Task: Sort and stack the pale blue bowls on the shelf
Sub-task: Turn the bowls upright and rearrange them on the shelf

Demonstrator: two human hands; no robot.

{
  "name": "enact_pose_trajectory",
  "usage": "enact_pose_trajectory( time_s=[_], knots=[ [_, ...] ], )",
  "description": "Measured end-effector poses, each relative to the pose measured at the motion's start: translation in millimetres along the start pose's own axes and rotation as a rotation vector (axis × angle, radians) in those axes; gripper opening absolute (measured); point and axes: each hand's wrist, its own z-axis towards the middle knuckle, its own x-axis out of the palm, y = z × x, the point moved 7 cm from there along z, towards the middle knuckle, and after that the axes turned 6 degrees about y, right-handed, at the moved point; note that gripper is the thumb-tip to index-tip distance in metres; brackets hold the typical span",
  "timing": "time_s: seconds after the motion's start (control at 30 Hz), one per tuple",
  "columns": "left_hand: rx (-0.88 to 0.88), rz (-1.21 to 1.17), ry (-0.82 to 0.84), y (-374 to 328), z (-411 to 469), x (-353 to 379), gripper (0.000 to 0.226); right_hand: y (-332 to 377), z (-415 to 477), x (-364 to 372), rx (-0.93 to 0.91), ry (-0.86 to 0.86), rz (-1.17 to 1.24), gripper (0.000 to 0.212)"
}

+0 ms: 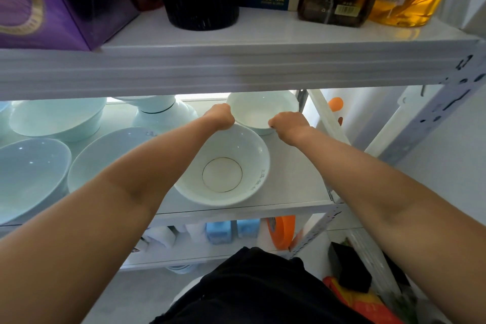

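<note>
left hand [219,116] curled on left rim of small back bowl [263,110] | right hand [288,123] curled on its right rim | bowl rear right on middle shelf [294,179], just behind ringed bowl [222,166] | pale blue bowls [31,173] further left

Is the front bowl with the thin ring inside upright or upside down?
Upright: the ringed bowl opens upward on the shelf, its bare inside and ring in plain view.

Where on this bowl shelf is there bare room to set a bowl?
Bare shelf lies right of the ringed bowl, up to the right post. The left side is crowded with pale blue bowls close together. The left hand and right hand hold the small back bowl.
</note>
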Motion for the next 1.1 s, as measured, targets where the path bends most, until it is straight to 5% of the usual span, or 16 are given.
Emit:
enact_pose_trajectory(
  time_s=[0.17, 0.37, 0.5, 0.7, 0.8, 0.9, 1.0, 1.1],
  knots=[
    [0.057, -0.006, -0.001, -5.7, -2.4, -1.1, 0.041, -7.1, -4.5, 3.3, 0.066, 0.073, 0.012, 0.022],
    [-0.074, -0.13, -0.291, 35.9, -20.2, -40.0, 0.032, 5.3, 17.6, -6.6, -0.029, 0.26, 0.135, 0.06],
    [-0.174, -0.235, -0.288, 83.9, -30.9, -62.7, 0.028, 39.0, 32.7, -23.9, -0.092, 0.309, 0.197, 0.07],
    [-0.269, -0.323, -0.258, 132.9, -52.3, -77.7, 0.014, 97.0, 52.6, -77.9, -0.114, 0.077, 0.26, 0.05],
    [-0.4, -0.537, -0.209, 162.3, -64.0, -75.0, 0.031, 122.6, 60.6, -95.4, -0.116, 0.033, 0.372, 0.041],
    [-0.506, -0.962, -0.283, 191.2, -78.6, -76.1, 0.025, 145.7, 67.4, -105.1, -0.162, 0.041, 0.491, 0.044],
    [-0.427, -1.297, -0.324, 204.0, -84.7, -81.2, 0.021, 157.2, 71.7, -106.2, -0.128, 0.084, 0.592, 0.042],
    [-0.347, -1.329, -0.3, 202.6, -83.6, -91.1, 0.016, 162.8, 70.8, -105.9, -0.085, 0.082, 0.587, 0.047]
  ],
)
